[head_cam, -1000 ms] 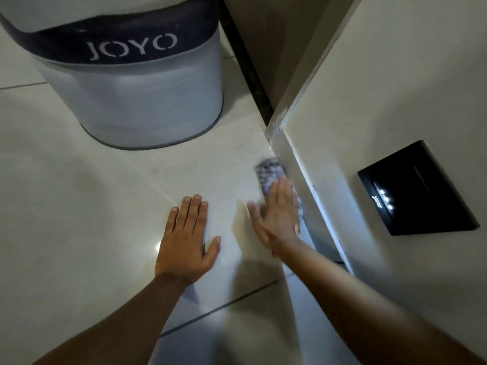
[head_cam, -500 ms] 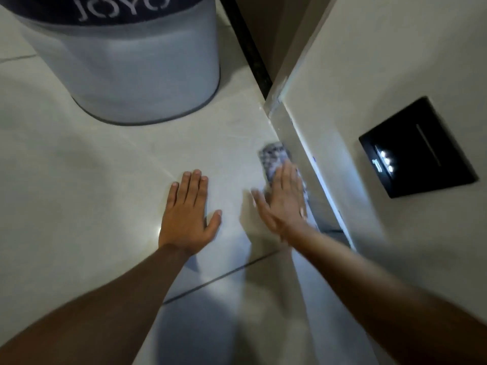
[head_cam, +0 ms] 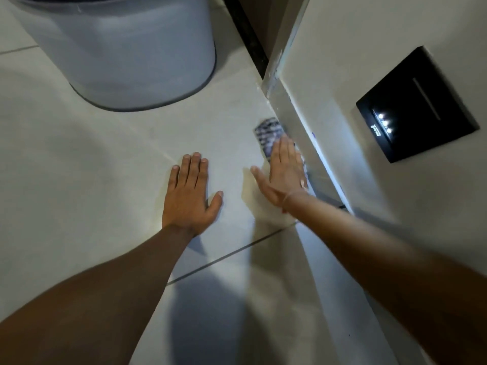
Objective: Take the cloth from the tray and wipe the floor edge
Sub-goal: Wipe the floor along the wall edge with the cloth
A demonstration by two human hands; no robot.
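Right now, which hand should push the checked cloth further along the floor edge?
Right. The right hand already lies flat on the grey checked cloth, against the pale skirting. The left hand is braced flat on the tiled floor, away from it.

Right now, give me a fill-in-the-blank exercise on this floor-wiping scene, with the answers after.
1. The patterned cloth lies under the ____ hand.
2. The left hand rests flat on the ____ floor tile, holding nothing.
3. The cloth sits against the base of the ____.
4. The black panel on the wall shows three small ____.

Answers: right; bare; wall; lights
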